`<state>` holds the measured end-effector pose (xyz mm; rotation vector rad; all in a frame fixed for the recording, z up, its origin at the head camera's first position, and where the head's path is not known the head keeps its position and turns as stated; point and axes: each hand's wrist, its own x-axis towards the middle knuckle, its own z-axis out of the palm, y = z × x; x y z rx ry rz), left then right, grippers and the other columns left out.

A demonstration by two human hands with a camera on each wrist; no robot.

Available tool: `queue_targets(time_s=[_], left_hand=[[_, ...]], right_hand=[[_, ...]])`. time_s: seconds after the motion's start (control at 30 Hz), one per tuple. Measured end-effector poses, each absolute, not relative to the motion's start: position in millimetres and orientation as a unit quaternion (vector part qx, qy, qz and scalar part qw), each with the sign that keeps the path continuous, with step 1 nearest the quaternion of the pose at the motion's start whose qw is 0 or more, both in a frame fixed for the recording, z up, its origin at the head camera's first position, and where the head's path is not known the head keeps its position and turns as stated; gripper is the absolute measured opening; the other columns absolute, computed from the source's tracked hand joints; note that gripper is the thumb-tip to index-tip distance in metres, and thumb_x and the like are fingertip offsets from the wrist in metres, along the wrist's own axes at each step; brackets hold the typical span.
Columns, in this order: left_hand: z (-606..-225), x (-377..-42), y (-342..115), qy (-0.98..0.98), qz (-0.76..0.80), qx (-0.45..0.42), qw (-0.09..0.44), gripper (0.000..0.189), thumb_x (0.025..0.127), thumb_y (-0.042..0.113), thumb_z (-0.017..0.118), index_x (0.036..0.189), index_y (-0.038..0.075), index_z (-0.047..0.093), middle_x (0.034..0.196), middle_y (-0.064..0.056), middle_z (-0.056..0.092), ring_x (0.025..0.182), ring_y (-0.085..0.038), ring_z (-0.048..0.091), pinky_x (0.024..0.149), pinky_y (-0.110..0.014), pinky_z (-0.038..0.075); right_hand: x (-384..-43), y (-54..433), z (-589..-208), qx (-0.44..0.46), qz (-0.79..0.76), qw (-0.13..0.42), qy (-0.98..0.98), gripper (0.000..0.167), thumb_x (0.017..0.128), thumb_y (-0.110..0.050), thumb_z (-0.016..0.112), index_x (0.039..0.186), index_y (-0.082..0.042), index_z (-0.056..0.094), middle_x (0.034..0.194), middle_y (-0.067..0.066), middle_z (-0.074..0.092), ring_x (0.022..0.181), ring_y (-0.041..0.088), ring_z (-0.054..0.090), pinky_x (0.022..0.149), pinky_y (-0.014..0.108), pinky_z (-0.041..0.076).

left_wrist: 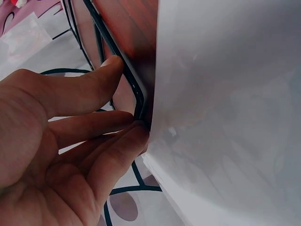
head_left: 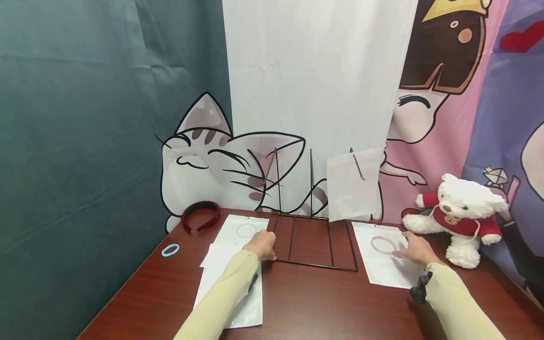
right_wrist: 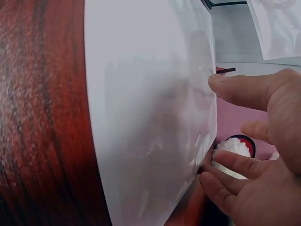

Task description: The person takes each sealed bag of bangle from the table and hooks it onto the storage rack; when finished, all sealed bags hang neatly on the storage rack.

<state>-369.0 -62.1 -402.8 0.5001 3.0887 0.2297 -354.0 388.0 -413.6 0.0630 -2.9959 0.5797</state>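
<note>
The left hand (head_left: 261,244) grips a black metal wire rack (head_left: 314,265), near-left corner; the right hand (head_left: 417,250), fingers wide, meets a white rectangular plastic packet's (head_left: 376,269) right edge.

Long pale yellow sleeves (head_left: 225,295), chunky black right-wrist device (head_left: 420,288), partly hidden dark left-wrist device (head_left: 253,283), perhaps matching

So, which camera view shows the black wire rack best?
The head view: the black wire rack shows both base and upright rods there. The left wrist shows part, including a bent corner beside the fingers; the right wrist, small dark pieces, probably its.
</note>
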Motion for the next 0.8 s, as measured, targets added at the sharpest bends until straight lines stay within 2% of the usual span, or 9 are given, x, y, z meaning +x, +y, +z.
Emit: queue_targets(time_s=[0.23, 0.43, 0.63, 0.8], left_hand=[[-404, -369, -63, 0.985, 0.071, 0.154, 0.000, 0.029, 0.071, 0.021, 0.091, 0.074, 0.010, 0.065, 0.076, -0.004, 0.064, 0.076, -0.019, 0.061, 0.072, -0.032, 0.053], [-403, -369, -62, 0.985, 0.073, 0.156, 0.003, 0.029, 0.073, 0.021, 0.090, 0.074, 0.010, 0.064, 0.076, -0.003, 0.063, 0.077, -0.018, 0.061, 0.072, -0.031, 0.053], [-403, -368, -63, 0.984, 0.080, 0.158, 0.006, 0.030, 0.072, 0.021, 0.090, 0.073, 0.010, 0.063, 0.076, -0.003, 0.063, 0.076, -0.018, 0.060, 0.071, -0.030, 0.052], [-404, -368, -64, 0.984, 0.079, 0.160, 0.002, 0.030, 0.072, 0.021, 0.091, 0.073, 0.010, 0.063, 0.076, -0.004, 0.062, 0.076, -0.018, 0.059, 0.071, -0.030, 0.052]], right_hand=[[-356, 388, -416, 0.018, 0.196, 0.042, -0.980, 0.097, 0.073, -0.031, 0.087, 0.133, 0.025, 0.036, 0.125, 0.048, 0.048, 0.117, 0.064, 0.045, 0.099, 0.068, 0.041], [-356, 387, -419, 0.016, 0.198, 0.054, -0.979, 0.107, 0.065, -0.033, 0.092, 0.135, 0.023, 0.035, 0.123, 0.048, 0.046, 0.116, 0.064, 0.039, 0.100, 0.070, 0.038], [-355, 390, -425, -0.009, 0.212, 0.039, -0.976, 0.107, 0.063, -0.030, 0.093, 0.137, 0.021, 0.034, 0.129, 0.049, 0.043, 0.119, 0.064, 0.038, 0.102, 0.069, 0.036], [-356, 390, -423, -0.023, 0.286, -0.006, -0.958, 0.099, 0.066, -0.015, 0.090, 0.141, 0.016, 0.033, 0.141, 0.049, 0.031, 0.129, 0.065, 0.033, 0.107, 0.070, 0.032]])
